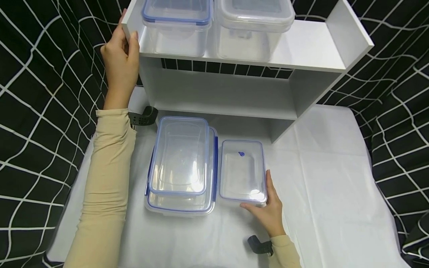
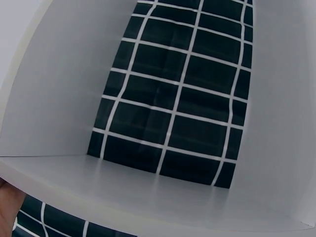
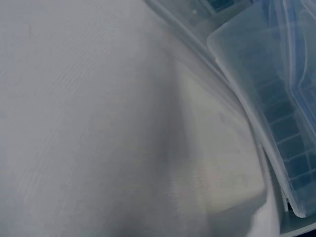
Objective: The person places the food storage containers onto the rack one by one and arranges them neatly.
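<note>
In the head view my left hand [image 1: 120, 61] grips the left side panel [image 1: 131, 18] of a white shelf unit, with the thumb on its front and the fingers behind. The left wrist view catches only part of that hand [image 2: 10, 207] beside the white board. My right hand [image 1: 269, 212] is at the near right corner of a small clear food container [image 1: 242, 175] with a blue-lined lid. Its straight fingers lie along the right side, and the thumb touches the near edge. Left of it, a clear container [image 1: 179, 156] sits on a larger blue-clipped container [image 1: 181, 204].
Two clear lidded containers, one blue-rimmed [image 1: 179, 41] and one white-rimmed [image 1: 248, 42], stand on the shelf unit's upper board [image 1: 308, 44]. A white cloth [image 1: 328, 178] covers the table. Black curtains with white grid lines [image 1: 37, 93] surround it.
</note>
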`<state>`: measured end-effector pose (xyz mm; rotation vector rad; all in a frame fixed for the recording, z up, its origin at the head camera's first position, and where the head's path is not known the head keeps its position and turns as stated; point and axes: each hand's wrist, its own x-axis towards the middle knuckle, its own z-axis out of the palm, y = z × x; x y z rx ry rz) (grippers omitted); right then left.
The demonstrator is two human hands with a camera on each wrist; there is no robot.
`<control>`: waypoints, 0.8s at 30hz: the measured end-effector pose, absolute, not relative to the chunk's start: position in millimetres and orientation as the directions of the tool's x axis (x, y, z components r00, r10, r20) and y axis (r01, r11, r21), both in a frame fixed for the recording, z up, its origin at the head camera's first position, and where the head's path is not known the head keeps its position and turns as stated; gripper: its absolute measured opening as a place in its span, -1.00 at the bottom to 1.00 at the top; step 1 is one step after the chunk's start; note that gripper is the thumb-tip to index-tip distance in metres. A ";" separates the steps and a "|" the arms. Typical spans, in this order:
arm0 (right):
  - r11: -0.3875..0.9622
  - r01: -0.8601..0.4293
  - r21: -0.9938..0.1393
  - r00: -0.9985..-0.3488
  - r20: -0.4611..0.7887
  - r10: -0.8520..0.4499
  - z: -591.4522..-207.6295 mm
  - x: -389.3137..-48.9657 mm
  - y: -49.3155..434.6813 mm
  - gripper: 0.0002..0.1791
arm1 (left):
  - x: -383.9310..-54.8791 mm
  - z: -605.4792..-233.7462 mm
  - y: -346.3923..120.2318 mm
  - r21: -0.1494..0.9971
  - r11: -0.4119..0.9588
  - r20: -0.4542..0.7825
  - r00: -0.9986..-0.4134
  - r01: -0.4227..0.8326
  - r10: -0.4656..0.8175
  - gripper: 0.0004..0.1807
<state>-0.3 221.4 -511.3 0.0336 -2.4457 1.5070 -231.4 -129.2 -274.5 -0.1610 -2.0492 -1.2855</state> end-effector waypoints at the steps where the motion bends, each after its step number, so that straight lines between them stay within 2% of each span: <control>1: 0.454 -0.162 -0.876 -0.961 0.245 0.130 -510.1 -0.8 221.4 0.39 | -231.7 -274.1 -129.3 0.742 0.500 0.617 -0.747 0.446 -0.249 -0.57; 5: 0.434 -0.174 -0.884 -0.946 0.273 0.175 -504.6 -0.8 222.0 0.37 | -231.5 -272.8 -130.0 0.767 0.494 0.578 -0.775 0.410 -0.255 -0.56; 10: 0.417 -0.207 -0.885 -0.931 0.309 0.194 -496.9 -0.6 224.2 0.33 | -231.6 -272.2 -129.6 0.761 0.504 0.583 -0.772 0.409 -0.253 -0.56; 17: 0.450 -0.277 -0.849 -0.904 0.389 0.177 -489.1 -2.0 226.7 0.32 | -232.4 -273.9 -129.3 0.713 0.515 0.651 -0.722 0.476 -0.234 -0.58; 24: 0.406 -0.390 -0.826 -0.860 0.485 0.161 -473.4 -1.3 228.7 0.29 | -232.4 -272.5 -129.7 0.751 0.505 0.597 -0.764 0.426 -0.243 -0.56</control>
